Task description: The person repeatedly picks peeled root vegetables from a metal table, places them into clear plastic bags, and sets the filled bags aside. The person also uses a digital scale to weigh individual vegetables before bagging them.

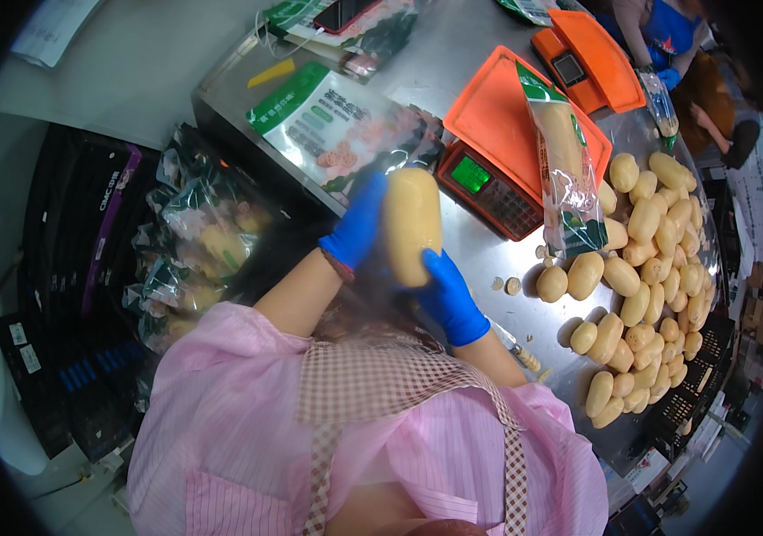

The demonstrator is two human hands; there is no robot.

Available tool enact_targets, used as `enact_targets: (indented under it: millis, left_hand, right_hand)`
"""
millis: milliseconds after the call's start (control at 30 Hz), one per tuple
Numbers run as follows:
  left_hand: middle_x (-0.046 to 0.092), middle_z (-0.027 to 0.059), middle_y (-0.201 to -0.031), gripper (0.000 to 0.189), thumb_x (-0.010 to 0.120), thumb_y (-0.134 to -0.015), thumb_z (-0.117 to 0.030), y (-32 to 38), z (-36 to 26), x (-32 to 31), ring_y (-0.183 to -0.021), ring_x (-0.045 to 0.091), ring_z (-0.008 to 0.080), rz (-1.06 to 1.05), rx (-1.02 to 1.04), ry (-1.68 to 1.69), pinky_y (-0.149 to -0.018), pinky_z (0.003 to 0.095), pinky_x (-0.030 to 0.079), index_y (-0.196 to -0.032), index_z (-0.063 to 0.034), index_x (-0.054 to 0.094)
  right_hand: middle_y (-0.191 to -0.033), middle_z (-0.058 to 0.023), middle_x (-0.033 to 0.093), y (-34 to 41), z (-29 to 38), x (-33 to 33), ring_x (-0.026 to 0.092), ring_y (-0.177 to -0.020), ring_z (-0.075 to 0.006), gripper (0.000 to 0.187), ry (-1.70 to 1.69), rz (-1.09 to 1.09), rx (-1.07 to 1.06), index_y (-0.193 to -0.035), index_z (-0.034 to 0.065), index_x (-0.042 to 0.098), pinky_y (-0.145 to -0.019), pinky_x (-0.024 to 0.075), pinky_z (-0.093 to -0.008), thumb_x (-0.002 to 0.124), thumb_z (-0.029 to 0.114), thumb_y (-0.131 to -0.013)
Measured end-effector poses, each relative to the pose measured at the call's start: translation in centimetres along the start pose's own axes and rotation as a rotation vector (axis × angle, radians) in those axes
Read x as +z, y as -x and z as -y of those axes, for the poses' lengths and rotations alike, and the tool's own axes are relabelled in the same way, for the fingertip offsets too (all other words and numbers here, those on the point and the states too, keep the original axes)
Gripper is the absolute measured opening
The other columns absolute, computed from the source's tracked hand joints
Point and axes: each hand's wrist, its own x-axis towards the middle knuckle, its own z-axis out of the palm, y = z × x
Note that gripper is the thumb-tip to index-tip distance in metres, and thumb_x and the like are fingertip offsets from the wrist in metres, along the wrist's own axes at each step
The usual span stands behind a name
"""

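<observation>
A thick, pale peeled lotus root section point(412, 224) is upright between my two blue-gloved hands. My left hand point(362, 218) lies against its left side, and my right hand point(445, 291) grips its lower right end with the thumb in front. Just beyond, a printed plastic bag point(334, 127) lies on a metal box. On the orange scale point(495, 100), whose green display is lit, rests a filled clear bag point(563, 167) with a lotus root inside. Many lotus root pieces point(642, 221) are piled on the steel table point(482, 258) to the right.
A knife point(518, 348) lies by my right forearm. Filled bags point(200, 248) are heaped at the left near black crates point(80, 221). A phone point(344, 13) rests on bags at the top. A second orange scale point(589, 60) stands near a co-worker's gloved hand point(669, 78).
</observation>
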Motion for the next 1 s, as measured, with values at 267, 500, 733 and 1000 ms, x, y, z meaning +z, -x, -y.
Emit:
enact_targets:
  millis: [267,500,733,1000]
  left_hand:
    - [0.062,0.0133,-0.101,0.030,0.077,-0.080,-0.023,-3.3,-0.3,-6.2,-0.086,0.062,0.0324,-0.240,0.413,-1.526,-0.077,0.0406,0.050,-0.105,-0.0087,0.069]
    - [0.062,0.0147,-0.100,0.019,0.071,-0.084,-0.024,-5.2,0.4,-7.9,-0.091,0.062,0.0333,-0.136,0.301,-1.537,-0.079,0.0433,0.050,-0.096,-0.0096,0.070]
    - [0.062,0.0144,-0.097,0.017,0.069,-0.085,-0.022,-6.1,0.1,-9.2,-0.093,0.062,0.0312,-0.114,0.277,-1.518,-0.080,0.0403,0.050,-0.094,-0.0079,0.069]
    - [0.065,0.0149,-0.115,0.009,0.064,-0.087,-0.012,-7.4,-3.2,-9.9,-0.102,0.062,0.0226,0.046,0.169,-1.192,-0.085,0.0343,0.049,-0.090,-0.0037,0.066]
  right_hand:
    - [-0.131,-0.0141,0.057,-2.1,-0.8,-4.6,0.058,-0.117,-0.0312,0.065,-0.448,-0.201,-0.006,-0.141,0.0083,0.045,-0.088,0.0522,-0.0381,0.052,0.055,-0.096]
    - [-0.129,-0.0133,0.059,-3.4,0.1,-3.7,0.060,-0.113,-0.0301,0.066,-0.448,-0.213,0.000,-0.141,0.0091,0.047,-0.080,0.0533,-0.0351,0.052,0.056,-0.096]
    - [-0.134,-0.0135,0.055,-3.6,0.8,-3.5,0.057,-0.120,-0.0289,0.067,-0.047,-0.168,-0.065,-0.145,0.0038,0.040,-0.091,0.0494,-0.0373,0.057,0.047,-0.096]
    - [-0.140,-0.0096,0.051,-5.8,2.3,-2.2,0.053,-0.123,-0.0208,0.077,0.445,-0.167,-0.113,-0.152,0.0043,0.031,-0.096,0.0474,-0.0344,0.065,0.038,-0.092]
